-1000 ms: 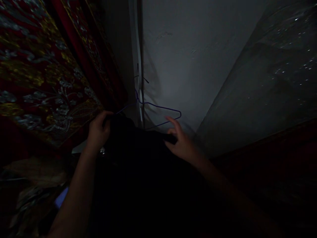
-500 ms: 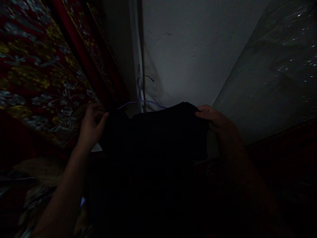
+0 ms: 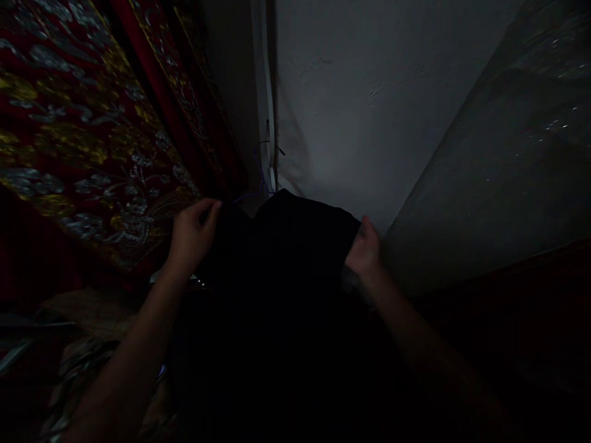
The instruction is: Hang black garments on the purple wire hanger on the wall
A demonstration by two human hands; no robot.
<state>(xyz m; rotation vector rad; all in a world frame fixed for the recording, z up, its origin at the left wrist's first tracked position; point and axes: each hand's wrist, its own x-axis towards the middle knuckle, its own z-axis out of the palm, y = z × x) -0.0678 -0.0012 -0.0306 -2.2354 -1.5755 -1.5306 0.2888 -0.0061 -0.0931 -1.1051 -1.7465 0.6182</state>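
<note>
A black garment (image 3: 295,240) hangs in front of me on a thin purple wire hanger (image 3: 262,178), whose hook is at the white strip in the corner. Its kind is hard to make out in the dark. My left hand (image 3: 196,231) pinches the garment's left upper edge between thumb and fingers. At the right edge, my right hand (image 3: 364,249) is closed on the cloth, slightly blurred, its thumb pointing up. The cloth covers most of the hanger, and its lower part fades into darkness.
A red cloth with gold and silver embroidery (image 3: 92,123) hangs on the left. Behind the garment is a pale wall (image 3: 360,111). Shiny clear plastic sheeting (image 3: 503,160) covers the right side. Cluttered, partly patterned things (image 3: 83,363) lie at the lower left.
My right hand has moved left and down along the garment's edge, and the cloth now covers the hanger's right arm. My left hand appears slightly further right as the view shifts.
</note>
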